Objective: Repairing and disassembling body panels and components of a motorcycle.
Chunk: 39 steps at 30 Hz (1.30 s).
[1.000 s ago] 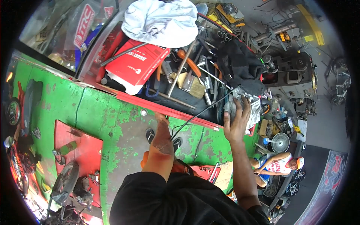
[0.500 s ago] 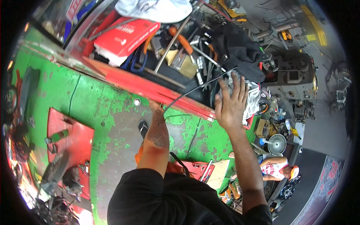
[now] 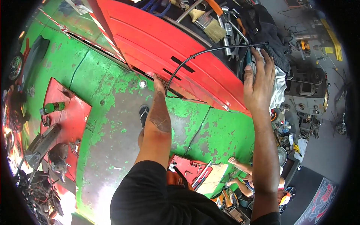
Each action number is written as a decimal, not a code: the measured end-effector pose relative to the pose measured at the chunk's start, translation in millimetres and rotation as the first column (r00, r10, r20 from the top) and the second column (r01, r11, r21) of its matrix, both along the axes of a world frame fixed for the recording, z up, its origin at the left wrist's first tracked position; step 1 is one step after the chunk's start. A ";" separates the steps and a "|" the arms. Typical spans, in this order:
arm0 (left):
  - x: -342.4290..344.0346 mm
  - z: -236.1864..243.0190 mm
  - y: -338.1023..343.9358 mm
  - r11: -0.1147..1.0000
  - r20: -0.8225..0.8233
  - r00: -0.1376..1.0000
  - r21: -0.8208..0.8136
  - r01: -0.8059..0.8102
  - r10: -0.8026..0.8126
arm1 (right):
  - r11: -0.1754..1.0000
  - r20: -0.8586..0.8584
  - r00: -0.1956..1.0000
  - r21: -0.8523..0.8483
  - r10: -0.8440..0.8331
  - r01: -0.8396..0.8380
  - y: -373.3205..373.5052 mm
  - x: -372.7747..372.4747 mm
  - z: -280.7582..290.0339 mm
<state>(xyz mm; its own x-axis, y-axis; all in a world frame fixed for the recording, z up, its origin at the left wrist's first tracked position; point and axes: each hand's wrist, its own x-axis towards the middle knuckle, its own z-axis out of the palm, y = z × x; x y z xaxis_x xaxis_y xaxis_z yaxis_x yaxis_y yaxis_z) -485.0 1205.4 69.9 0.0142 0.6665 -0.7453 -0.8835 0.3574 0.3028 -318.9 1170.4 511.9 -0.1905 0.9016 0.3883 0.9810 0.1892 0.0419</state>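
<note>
My left hand (image 3: 157, 80) reaches to the lower red front panel (image 3: 146, 41) of a tool cabinet, its fingers mostly hidden. My right hand (image 3: 258, 86) rests at the right end of the tool tray (image 3: 189, 30), fingers apart and slightly bent over a white rag (image 3: 278, 93). A black cable (image 3: 202, 52) loops over the red front from near my right fingertips. The tray holds a paintbrush (image 3: 212, 30), sockets (image 3: 227, 41), wrenches (image 3: 236, 52), orange-handled tools and a dark mesh cloth (image 3: 262, 22).
Motorcycle parts and a green bottle (image 3: 54, 107) lie on a red panel (image 3: 78, 123) at left on the green floor (image 3: 112, 116). Behind my right arm a person (image 3: 242, 182) sits low among tools and parts. A metal machine (image 3: 307, 84) stands at right.
The cabinet appears higher in the picture, with much more of its red front showing. My left hand appears higher; my right hand has shifted up and rightward. The seated person's limbs have moved.
</note>
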 end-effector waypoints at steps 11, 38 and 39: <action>-85.2 27.4 -125.4 0.963 -0.349 0.905 -0.200 0.181 -0.242 | 1.000 -0.054 0.999 0.012 -0.004 0.004 -1.1 -2.1 0.7; -159.7 51.1 -62.5 0.406 -0.544 -0.633 -0.837 0.366 -0.551 | 1.000 -0.008 1.000 -0.011 0.013 -0.013 4.0 -1.6 -3.0; -157.8 76.7 -70.8 0.498 -0.551 -0.667 -0.814 0.298 -0.502 | 1.000 -0.015 1.000 -0.011 0.013 -0.013 4.3 -4.0 -2.8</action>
<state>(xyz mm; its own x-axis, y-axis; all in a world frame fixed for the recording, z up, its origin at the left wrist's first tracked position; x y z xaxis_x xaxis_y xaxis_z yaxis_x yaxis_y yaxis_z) -642.8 1134.6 146.6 -0.3202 0.8520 -0.4143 0.9025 0.4073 0.1401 -322.9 1174.7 509.1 -0.1966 0.9035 0.3808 0.9790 0.2024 0.0253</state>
